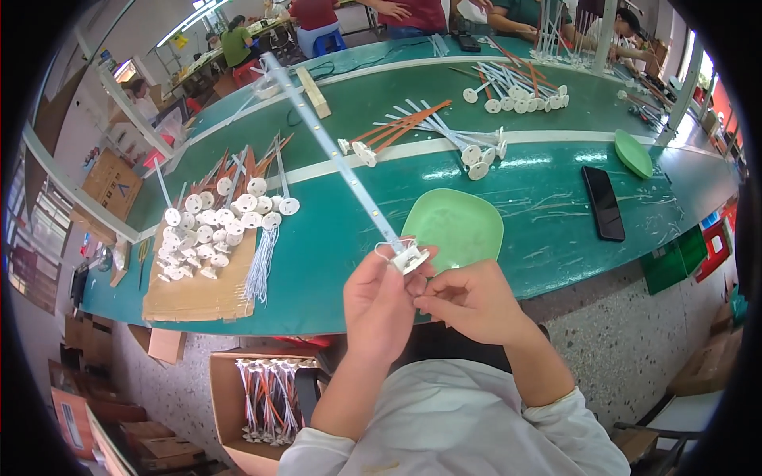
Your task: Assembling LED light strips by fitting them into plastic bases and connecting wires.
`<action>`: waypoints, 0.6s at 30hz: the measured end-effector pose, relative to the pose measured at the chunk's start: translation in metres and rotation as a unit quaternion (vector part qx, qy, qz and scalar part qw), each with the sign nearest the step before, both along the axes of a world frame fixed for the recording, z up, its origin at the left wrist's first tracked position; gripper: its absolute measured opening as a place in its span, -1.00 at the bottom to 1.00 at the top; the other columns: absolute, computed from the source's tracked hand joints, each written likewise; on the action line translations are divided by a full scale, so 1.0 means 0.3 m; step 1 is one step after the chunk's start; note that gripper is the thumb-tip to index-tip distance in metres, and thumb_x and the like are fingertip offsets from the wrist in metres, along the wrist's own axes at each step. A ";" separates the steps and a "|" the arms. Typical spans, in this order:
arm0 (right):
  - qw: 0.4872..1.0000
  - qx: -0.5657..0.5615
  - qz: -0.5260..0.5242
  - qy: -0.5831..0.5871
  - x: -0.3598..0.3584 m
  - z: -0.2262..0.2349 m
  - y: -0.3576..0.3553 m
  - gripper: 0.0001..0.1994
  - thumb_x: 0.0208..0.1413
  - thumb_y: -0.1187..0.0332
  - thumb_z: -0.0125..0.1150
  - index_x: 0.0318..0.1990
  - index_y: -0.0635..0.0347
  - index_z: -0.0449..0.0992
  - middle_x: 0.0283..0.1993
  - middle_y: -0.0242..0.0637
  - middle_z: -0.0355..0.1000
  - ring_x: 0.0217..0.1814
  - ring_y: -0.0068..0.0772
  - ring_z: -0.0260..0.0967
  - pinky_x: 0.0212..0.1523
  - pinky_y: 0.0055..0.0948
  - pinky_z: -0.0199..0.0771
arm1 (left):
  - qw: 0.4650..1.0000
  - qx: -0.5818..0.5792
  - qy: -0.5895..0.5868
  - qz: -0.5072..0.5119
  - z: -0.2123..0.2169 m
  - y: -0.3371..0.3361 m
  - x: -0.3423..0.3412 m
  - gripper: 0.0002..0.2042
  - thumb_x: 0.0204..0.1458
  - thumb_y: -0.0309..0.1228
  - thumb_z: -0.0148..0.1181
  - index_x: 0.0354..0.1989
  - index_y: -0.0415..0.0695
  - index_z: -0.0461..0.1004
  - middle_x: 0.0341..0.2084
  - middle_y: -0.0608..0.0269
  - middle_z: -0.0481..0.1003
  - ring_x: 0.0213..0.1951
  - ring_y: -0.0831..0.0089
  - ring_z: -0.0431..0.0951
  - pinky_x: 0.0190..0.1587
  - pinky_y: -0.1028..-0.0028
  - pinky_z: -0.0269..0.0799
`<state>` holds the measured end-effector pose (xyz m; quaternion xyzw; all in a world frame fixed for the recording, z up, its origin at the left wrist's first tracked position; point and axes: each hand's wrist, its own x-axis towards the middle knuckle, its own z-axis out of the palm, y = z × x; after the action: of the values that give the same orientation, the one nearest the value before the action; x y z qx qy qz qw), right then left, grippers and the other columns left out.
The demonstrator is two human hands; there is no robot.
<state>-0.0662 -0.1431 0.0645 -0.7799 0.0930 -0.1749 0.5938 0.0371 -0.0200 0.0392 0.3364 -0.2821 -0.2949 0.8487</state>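
My left hand is closed around the white plastic end piece of a long LED light strip. The strip slants away to the far left, with small yellowish LEDs along it. A thin white wire loops out beside the end piece. Close by, my right hand has its thumb and fingertips pinched together just under that end piece. Whatever they hold, if anything, is too small to make out. Just beyond both hands lies a light green plate.
At left, a pile of strips with white round ends covers a cardboard sheet, white wires beside it. More strips lie farther back. A phone sits right. Below stands a carton of strips. People work beyond the table.
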 end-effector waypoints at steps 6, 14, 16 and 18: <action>0.996 0.074 -0.035 -0.033 -0.014 -0.051 0.037 -0.90 0.05 0.47 0.37 -0.36 0.36 0.64 -0.56 -0.34 0.54 -0.58 -0.70 0.44 -0.60 -0.66 0.40 | 0.995 -0.059 0.076 0.011 0.017 -0.002 -0.011 -0.66 0.29 -0.35 0.06 0.14 -0.29 0.36 0.01 -0.08 0.49 -0.30 0.47 0.41 -0.25 0.54 0.39; 0.880 -0.388 -0.255 -0.102 0.041 -0.112 -0.099 -0.86 -0.10 0.53 0.31 -0.32 0.23 0.63 -0.29 -0.12 0.56 -0.27 0.00 0.52 -0.26 -0.27 0.54 | 0.990 -0.076 0.095 0.065 0.020 -0.026 0.001 -0.67 0.34 -0.25 -0.04 0.11 -0.23 0.37 -0.05 -0.11 0.53 -0.32 0.48 0.36 -0.37 0.55 0.31; 0.857 -0.438 -0.264 -0.052 0.032 -0.099 -0.086 -0.85 -0.11 0.52 0.32 -0.31 0.20 0.62 -0.25 -0.16 0.56 -0.27 -0.08 0.53 -0.27 -0.23 0.53 | 0.990 -0.083 0.098 0.059 0.020 -0.014 0.002 -0.68 0.31 -0.30 0.03 0.11 -0.24 0.37 -0.02 -0.09 0.50 -0.30 0.51 0.38 -0.31 0.58 0.34; 0.872 -0.428 -0.214 -0.106 0.017 -0.073 -0.072 -0.85 -0.12 0.51 0.34 -0.31 0.20 0.62 -0.27 -0.19 0.56 -0.31 -0.11 0.52 -0.30 -0.25 0.52 | 0.989 -0.089 0.103 0.053 0.020 -0.010 0.003 -0.68 0.28 -0.34 0.09 0.12 -0.25 0.37 0.01 -0.07 0.48 -0.29 0.55 0.40 -0.25 0.60 0.38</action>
<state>-0.0609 -0.1647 0.0425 -0.8953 0.1105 -0.4023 0.1562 0.0381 -0.0229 0.0452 0.2414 -0.2001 -0.2565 0.9143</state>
